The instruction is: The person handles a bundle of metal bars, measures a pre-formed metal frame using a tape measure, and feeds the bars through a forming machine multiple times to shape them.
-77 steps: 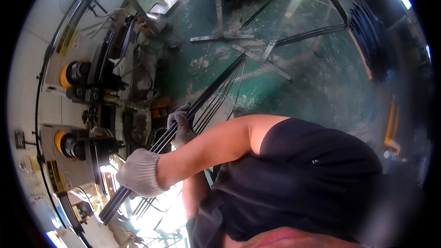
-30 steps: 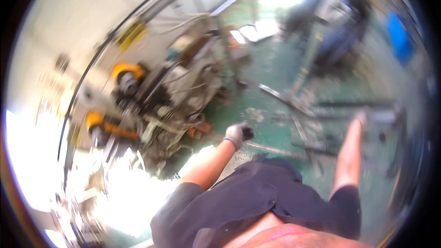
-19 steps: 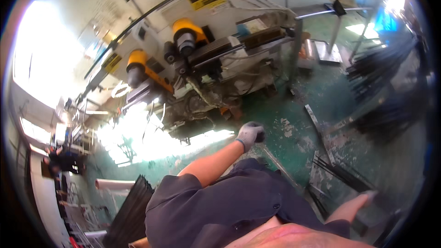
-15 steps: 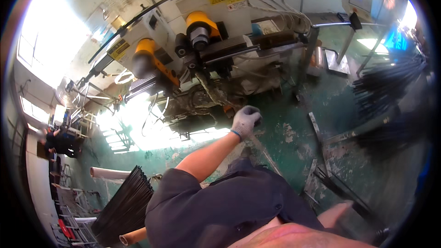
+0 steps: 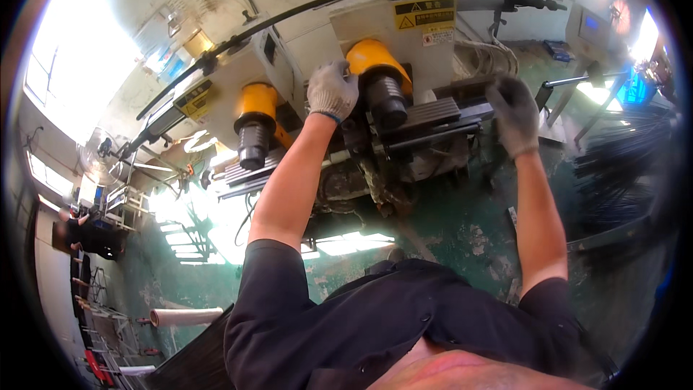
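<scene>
My left hand (image 5: 333, 91), in a pale knit glove, is raised to the machine. It sits between two orange-hooded heads, close beside the right hood (image 5: 371, 56). Its fingers are curled, and what they hold, if anything, is hidden. Below that hood hangs a dark ribbed cylinder (image 5: 386, 100). The left orange hood (image 5: 258, 101) has a similar ribbed cylinder (image 5: 253, 144) under it. My right hand (image 5: 515, 117), in a greyer glove, is at the right end of the machine's dark rail (image 5: 433, 137). It is smeared by motion, so its fingers do not show clearly.
A long black bar (image 5: 289, 7) runs along the machine's top. Yellow warning labels (image 5: 424, 13) mark its housing. Bundled dark rods (image 5: 621, 148) lie at the right, another bundle (image 5: 191, 354) at lower left near a pale roll (image 5: 186, 316). A person (image 5: 90, 235) is far left.
My left hand has risen from low in front of the machine to beside the right orange hood. My right arm has come up to the machine's right end. The view has shifted.
</scene>
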### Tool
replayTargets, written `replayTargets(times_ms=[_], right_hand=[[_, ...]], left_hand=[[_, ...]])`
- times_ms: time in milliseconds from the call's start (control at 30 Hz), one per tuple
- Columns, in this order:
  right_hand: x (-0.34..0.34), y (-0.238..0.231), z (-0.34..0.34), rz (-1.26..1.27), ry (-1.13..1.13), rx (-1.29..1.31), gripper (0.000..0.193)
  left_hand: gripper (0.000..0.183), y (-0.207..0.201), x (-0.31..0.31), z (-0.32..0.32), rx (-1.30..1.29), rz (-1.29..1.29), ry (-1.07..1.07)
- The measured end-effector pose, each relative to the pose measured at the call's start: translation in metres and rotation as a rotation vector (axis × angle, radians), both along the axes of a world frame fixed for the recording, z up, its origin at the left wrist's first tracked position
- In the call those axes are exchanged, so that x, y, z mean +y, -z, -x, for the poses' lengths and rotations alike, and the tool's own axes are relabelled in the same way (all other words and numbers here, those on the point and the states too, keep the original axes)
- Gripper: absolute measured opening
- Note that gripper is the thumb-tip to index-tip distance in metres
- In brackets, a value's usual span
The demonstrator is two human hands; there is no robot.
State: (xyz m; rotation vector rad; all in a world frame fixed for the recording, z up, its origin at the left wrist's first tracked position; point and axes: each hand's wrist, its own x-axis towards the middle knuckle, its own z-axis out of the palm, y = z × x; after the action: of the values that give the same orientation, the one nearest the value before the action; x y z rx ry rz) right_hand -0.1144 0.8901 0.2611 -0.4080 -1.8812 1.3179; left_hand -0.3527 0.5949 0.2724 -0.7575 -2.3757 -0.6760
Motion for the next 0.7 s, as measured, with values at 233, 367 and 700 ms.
replayTargets(times_ms=[233,367,700], right_hand=[[0.002,-0.150,0.212,-0.649,0.014,-0.140,0.054],[0.006,-0.186,0.322,-0.808,0.003,-0.408,0.071],[0.029,-0.173,0.523,-1.062,-0.185,-0.816,0.065]], left_hand=[[0.031,0.049,-0.004,0.055,-0.507,-0.119,0.169],[0.027,0.041,-0.012,0.042,-0.521,-0.160,0.116],[0.019,0.032,-0.005,0.039,-0.474,-0.205,0.028]])
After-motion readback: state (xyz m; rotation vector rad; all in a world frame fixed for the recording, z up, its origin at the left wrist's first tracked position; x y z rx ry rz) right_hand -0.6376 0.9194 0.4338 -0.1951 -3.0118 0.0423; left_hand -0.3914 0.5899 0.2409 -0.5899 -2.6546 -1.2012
